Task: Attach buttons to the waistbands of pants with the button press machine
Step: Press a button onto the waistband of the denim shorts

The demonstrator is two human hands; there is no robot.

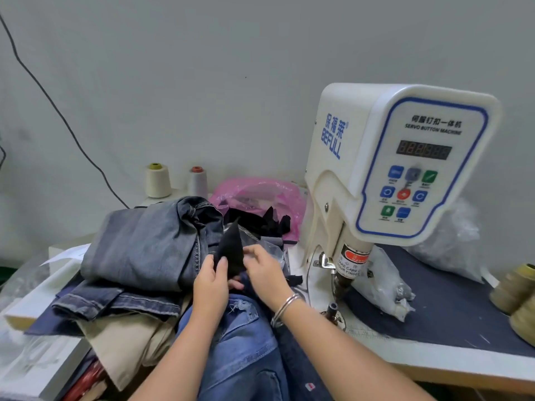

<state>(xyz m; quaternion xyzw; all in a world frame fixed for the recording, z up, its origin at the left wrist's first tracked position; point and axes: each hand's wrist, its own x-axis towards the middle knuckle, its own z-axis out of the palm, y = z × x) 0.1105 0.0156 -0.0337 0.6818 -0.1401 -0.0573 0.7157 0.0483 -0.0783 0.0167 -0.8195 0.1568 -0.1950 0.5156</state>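
Left hand (pixel 212 280) and right hand (pixel 265 267) both pinch a black scrap (pixel 231 251), left of the press (pixel 385 169). Folded jeans (pixel 144 241) are stacked farther left of the press; blue pants (pixel 246 342) lie below the hands. Pink bag (pixel 260 192) sits behind the scrap, beside the press.

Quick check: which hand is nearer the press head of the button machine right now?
Right. The right hand is just left of the press head, pinching the black fabric piece. The left hand grips the same piece from the far side, beside the folded jeans stack.
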